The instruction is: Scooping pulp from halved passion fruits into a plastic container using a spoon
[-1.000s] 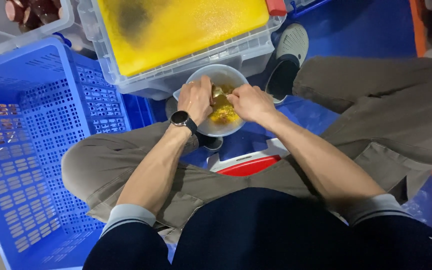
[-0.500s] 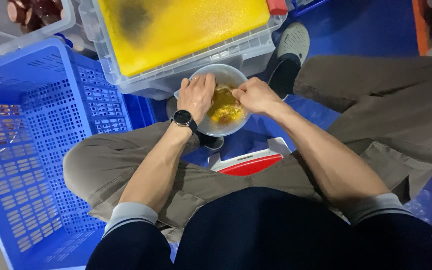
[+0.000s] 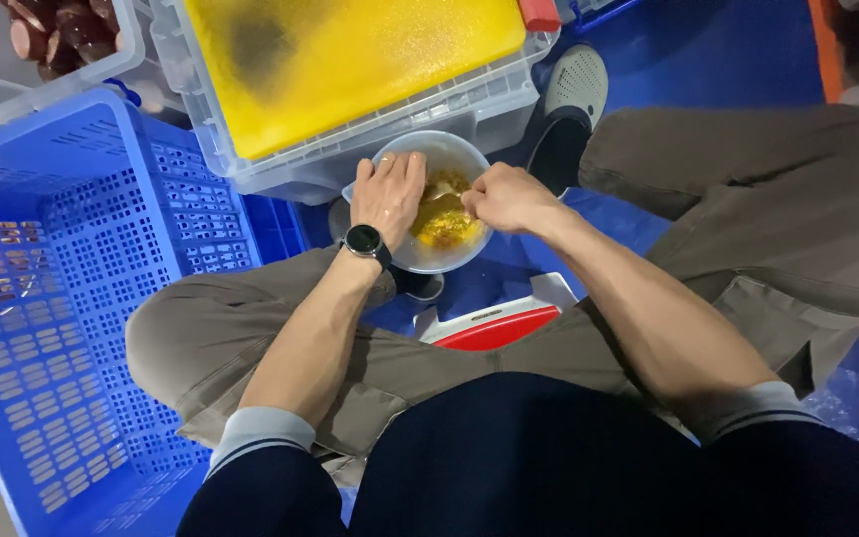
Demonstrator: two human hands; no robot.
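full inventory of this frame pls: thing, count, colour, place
bowl: 1, clear grey, centre, between the knees
food in bowl: yellow-orange pieces, exact kind unclear
cutting board: 1, yellow with a dark stain, on top of clear crate
clear crate: 1, translucent, top centre
blue basket: 1, perforated, left
clear tub: 1, top left, holds brown round items
red-and-white item: 1, on the floor under the legs
blue floor: right and top
shoe: 1, grey, top centre-right
wristwatch: 1, black, left wrist
left hand: on bowl rim
right hand: over the bowl, fingers in the food
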